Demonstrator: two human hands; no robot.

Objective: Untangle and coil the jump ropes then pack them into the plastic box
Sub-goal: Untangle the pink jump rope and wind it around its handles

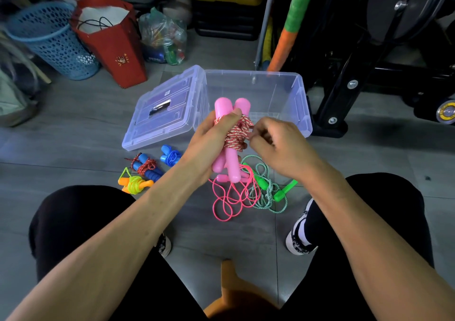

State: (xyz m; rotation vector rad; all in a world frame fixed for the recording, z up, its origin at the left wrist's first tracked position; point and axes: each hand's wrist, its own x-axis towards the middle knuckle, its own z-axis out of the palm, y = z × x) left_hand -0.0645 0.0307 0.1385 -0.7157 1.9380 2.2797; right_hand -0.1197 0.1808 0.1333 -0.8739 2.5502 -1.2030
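Pink plastic handles (pixel 230 133), two held side by side near the middle of the frame, are bound with a red-and-white braided cord (pixel 236 133) wound around them in tight turns. The left hand (pixel 211 143) grips the bundle, thumb across the upper turns, while the right hand (pixel 275 146) pinches what looks like the cord's loose end at the right side of the winding. My reading is that the coiling of this rope is nearly finished; the next move calls for tucking or locking that end so the turns do not slip, then placing the bundle in the plastic box (pixel 299 99), which stands open just behind the hands, its lid (pixel 170 114) tilted against its left side.

Below the hands, on the grey floor (pixel 73 136), a thin pink rope (pixel 229 197) and a green-handled braided rope (pixel 268 192) lie loose and overlapping, not yet coiled. At centre left, three coiled ropes wait unpacked: one with blue handles and red cord (pixel 146 167), an all-blue one (pixel 171 157), and an orange-handled one with yellow cord (pixel 134 183).
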